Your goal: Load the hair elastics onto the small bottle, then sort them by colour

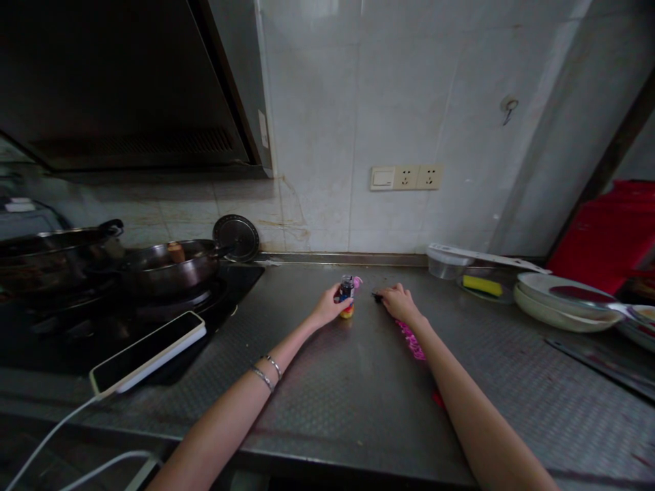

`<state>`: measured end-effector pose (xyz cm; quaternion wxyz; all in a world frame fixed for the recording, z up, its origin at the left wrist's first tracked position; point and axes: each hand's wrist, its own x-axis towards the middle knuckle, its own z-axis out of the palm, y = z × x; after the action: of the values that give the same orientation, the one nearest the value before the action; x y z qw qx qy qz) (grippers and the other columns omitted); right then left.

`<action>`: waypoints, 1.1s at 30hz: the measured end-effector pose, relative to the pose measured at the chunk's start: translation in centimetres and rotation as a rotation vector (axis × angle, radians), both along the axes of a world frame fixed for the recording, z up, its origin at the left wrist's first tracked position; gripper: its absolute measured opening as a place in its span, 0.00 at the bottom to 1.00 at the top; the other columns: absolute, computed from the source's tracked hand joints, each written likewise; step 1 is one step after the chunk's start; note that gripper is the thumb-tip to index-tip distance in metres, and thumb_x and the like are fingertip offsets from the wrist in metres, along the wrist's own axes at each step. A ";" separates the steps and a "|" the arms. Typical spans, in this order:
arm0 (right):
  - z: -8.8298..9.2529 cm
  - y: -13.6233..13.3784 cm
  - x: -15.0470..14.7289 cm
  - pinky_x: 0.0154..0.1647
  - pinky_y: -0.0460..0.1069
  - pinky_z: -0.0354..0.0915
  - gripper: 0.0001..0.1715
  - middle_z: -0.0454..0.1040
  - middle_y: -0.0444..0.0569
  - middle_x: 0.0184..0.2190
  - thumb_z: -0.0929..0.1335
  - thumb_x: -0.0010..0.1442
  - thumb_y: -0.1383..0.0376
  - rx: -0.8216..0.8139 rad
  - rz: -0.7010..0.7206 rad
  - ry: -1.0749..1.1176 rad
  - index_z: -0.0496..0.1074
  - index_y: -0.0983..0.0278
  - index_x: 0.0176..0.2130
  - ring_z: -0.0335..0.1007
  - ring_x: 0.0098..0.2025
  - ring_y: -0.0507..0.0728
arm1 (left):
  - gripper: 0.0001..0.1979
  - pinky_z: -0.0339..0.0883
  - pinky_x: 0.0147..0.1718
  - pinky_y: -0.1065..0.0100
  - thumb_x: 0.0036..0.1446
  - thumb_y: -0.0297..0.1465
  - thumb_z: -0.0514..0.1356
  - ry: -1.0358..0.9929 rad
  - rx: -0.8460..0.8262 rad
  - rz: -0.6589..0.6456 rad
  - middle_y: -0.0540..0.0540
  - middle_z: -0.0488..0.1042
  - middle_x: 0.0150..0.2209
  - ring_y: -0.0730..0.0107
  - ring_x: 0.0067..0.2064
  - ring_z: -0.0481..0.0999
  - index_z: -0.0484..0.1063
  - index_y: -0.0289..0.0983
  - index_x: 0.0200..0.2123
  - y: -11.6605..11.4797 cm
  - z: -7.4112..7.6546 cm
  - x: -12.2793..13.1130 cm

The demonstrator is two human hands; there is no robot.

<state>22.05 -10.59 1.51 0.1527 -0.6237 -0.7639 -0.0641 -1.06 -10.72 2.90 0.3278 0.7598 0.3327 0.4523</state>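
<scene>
Left grip (327, 307) closed round small upright bottle (347, 290), lower centre of frame; right grip (400, 303) curled at black item (377, 297), hold unclear. Step: likely steadying bottle; next calls for firm right pinch.

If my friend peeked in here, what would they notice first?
Probably the big, bright red thing at the far right. Then maybe the left hand holding a small bottle at the middle of the metal counter, and the yellow sponge farther right.
</scene>
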 end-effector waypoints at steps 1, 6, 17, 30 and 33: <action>0.1 0.0 0.0 0.43 0.56 0.54 0.17 0.72 0.51 0.44 0.59 0.57 0.68 0.010 0.007 -0.002 0.72 0.57 0.43 0.55 0.46 0.63 | 0.17 0.66 0.38 0.68 0.48 0.31 0.60 -0.005 -0.003 -0.002 0.43 0.73 0.38 0.69 0.37 0.71 0.67 0.32 0.42 0.0 0.0 0.0; 0.4 -0.1 -0.2 0.41 0.53 0.55 0.16 0.72 0.53 0.41 0.60 0.57 0.69 0.009 0.013 -0.026 0.73 0.59 0.41 0.57 0.46 0.62 | 0.17 0.66 0.37 0.68 0.48 0.31 0.60 -0.005 0.002 -0.007 0.43 0.73 0.38 0.70 0.37 0.71 0.67 0.32 0.42 -0.1 0.1 0.0; 0.5 -0.1 -0.6 0.41 0.49 0.55 0.17 0.74 0.51 0.39 0.60 0.56 0.71 0.031 0.005 -0.014 0.73 0.61 0.40 0.59 0.44 0.59 | 0.17 0.65 0.36 0.69 0.48 0.32 0.60 0.028 0.035 0.022 0.43 0.73 0.38 0.70 0.36 0.71 0.68 0.32 0.42 0.1 -0.1 -0.1; 0.1 0.2 -0.8 0.42 0.48 0.55 0.16 0.73 0.53 0.38 0.60 0.55 0.71 0.022 0.006 -0.032 0.70 0.64 0.42 0.60 0.44 0.58 | 0.16 0.65 0.35 0.70 0.49 0.33 0.59 0.045 0.050 0.022 0.44 0.73 0.37 0.70 0.36 0.71 0.67 0.32 0.42 -0.3 0.3 -0.1; 0.2 0.1 -0.9 0.42 0.47 0.55 0.16 0.73 0.52 0.38 0.60 0.55 0.70 0.031 -0.003 -0.039 0.70 0.64 0.42 0.61 0.44 0.58 | 0.16 0.65 0.35 0.70 0.49 0.33 0.59 0.049 0.050 0.019 0.44 0.73 0.37 0.70 0.35 0.71 0.67 0.32 0.41 -0.2 0.2 -0.1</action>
<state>21.19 -10.46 1.68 0.1473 -0.6211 -0.7647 -0.0881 -1.17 -10.93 3.11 0.2963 0.7754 0.3362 0.4448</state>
